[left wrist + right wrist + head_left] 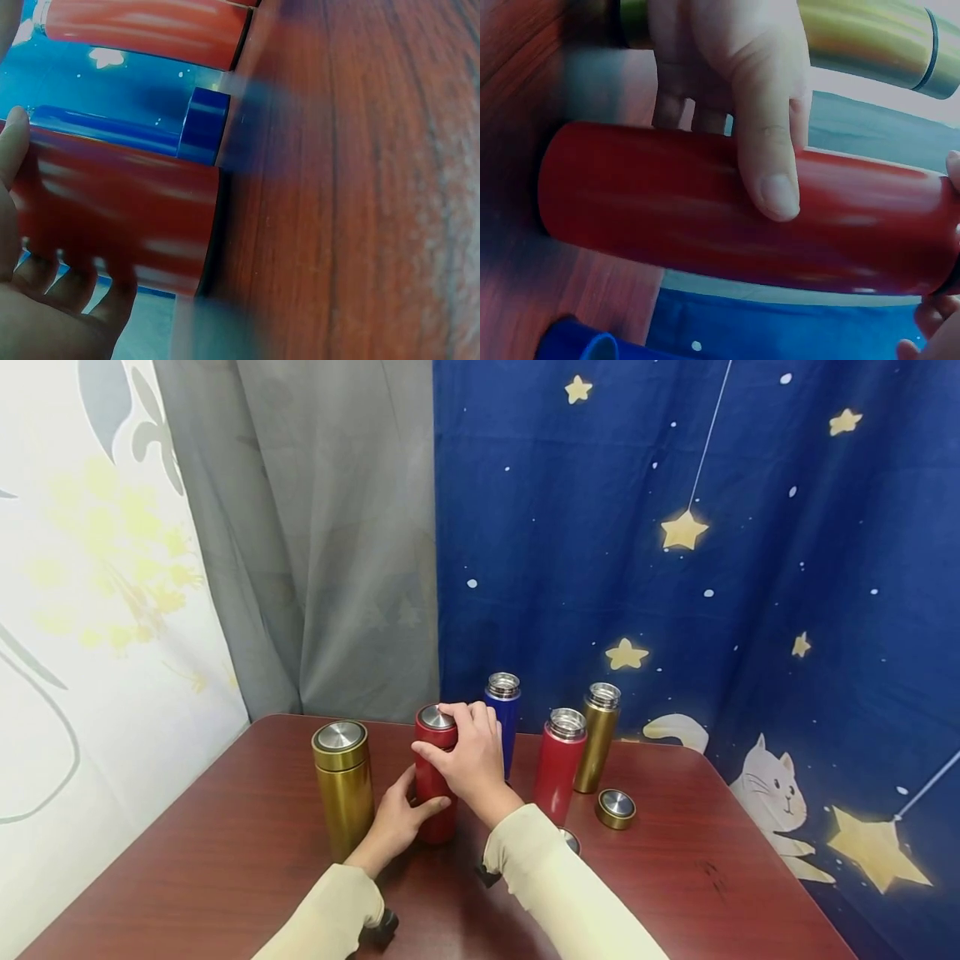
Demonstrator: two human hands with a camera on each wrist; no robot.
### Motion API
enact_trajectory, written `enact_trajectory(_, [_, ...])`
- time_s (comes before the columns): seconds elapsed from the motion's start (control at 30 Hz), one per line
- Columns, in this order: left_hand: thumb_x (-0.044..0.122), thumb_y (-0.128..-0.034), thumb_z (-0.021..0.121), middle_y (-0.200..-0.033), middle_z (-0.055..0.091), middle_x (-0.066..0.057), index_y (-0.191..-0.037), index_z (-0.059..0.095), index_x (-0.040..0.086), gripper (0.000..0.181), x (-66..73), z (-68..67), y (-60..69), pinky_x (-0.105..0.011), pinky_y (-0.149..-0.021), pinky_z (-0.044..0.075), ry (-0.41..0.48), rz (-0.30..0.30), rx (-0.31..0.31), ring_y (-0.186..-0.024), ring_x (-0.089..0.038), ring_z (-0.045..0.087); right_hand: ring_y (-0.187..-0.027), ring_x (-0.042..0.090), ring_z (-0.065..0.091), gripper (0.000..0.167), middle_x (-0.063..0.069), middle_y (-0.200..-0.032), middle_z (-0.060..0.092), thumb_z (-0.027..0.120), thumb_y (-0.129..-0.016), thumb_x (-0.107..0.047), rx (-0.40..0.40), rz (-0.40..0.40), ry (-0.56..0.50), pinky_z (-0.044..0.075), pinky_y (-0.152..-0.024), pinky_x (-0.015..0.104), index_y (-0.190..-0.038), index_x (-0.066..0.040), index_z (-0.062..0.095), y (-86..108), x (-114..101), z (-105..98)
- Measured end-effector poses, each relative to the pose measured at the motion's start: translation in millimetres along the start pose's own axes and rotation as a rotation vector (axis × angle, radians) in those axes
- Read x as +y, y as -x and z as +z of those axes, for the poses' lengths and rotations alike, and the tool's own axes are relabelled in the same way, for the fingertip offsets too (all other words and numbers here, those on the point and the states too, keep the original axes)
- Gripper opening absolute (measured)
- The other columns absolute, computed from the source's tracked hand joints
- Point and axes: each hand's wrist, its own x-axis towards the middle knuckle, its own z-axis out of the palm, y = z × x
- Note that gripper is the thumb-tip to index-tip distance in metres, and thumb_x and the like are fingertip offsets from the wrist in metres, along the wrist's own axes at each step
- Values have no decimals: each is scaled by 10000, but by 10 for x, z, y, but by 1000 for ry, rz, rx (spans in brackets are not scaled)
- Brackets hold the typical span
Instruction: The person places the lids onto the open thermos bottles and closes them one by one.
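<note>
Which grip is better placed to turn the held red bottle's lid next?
Probably the right grip: it holds the lid, while the left grip holds the red bottle lower down.

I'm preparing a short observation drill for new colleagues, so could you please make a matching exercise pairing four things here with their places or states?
Things
1. left hand
2. loose gold lid
3. blue bottle
4. right hand

Places or states
A. gripping the lid of the lidded red bottle
B. upright, mouth open
C. holding the lidded red bottle's body
D. on the table, in front of the open gold bottle

Pairs: 1-C, 2-D, 3-B, 4-A
</note>
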Motion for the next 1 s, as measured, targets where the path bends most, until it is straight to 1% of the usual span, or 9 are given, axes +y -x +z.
enact_trajectory(0.07, [204,-829,789,-1246,617,-85,-1381,491,129,631,3,1,-9,-481,-926,495,2,-1,-5,-1121,-281,604,-1021,201,460,591,28,-1078,554,811,-736,-497,-53,14,-23,438,-821,371,-1178,-173,590,-22,1,-34])
enact_trajectory(0.13, [192,-830,789,-1243,618,-80,-1380,490,131,630,2,3,-22,-475,-932,493,2,1,-14,-1120,-273,604,-1057,196,452,598,29,-1123,544,804,-752,-474,-123,41,-101,458,-837,359,-1194,-160,553,-52,15,-76])
enact_trajectory(0.3, [271,-836,780,-1264,603,-91,-1414,447,113,686,3,-2,-55,-479,-949,480,-13,-4,-51,-1145,-280,587,-1196,211,451,655,68,-1290,503,769,-803,-286,-298,113,-450,481,-928,385,-1352,-137,443,-140,101,-194])
enact_trajectory(0.4, [289,-842,771,-1282,587,-111,-1430,419,95,712,3,-15,-69,-496,-964,465,-15,-17,-76,-1167,-305,571,-1253,257,460,688,109,-1404,463,684,-834,-154,-403,94,-621,457,-981,416,-1454,-111,389,-190,176,-237])
enact_trajectory(0.53, [266,-853,762,-1283,577,-118,-1432,407,79,704,-10,-27,-83,-501,-972,456,-13,-34,-101,-1173,-316,565,-1217,311,507,609,155,-1409,492,559,-823,-38,-500,69,-740,462,-974,401,-1423,-19,456,-241,252,-264])
enact_trajectory(0.6, [260,-861,754,-1281,575,-122,-1432,401,66,699,-15,-28,-83,-502,-969,459,-13,-36,-109,-1171,-321,566,-1172,336,535,565,192,-1354,536,524,-817,-1,-526,81,-768,481,-945,390,-1381,20,496,-256,248,-300])
enact_trajectory(0.7, [256,-867,748,-1283,573,-130,-1433,395,52,698,-18,-30,-76,-500,-962,465,-10,-40,-117,-1169,-329,568,-1136,345,552,528,233,-1302,563,509,-825,20,-553,97,-766,491,-922,376,-1351,61,510,-268,160,-418])
enact_trajectory(0.83, [243,-860,756,-1276,579,-125,-1431,404,58,696,-19,-39,-70,-500,-955,470,-6,-48,-109,-1162,-331,573,-1142,329,558,512,226,-1288,576,541,-839,-10,-559,85,-685,489,-931,398,-1346,53,521,-277,36,-562])
enact_trajectory(1.0, [232,-854,763,-1270,584,-126,-1423,414,69,688,4,-57,-73,-497,-957,470,-9,-44,-99,-1156,-327,577,-1202,333,520,498,204,-1318,564,606,-856,-58,-539,65,-615,464,-969,475,-1342,29,538,-284,3,-602])
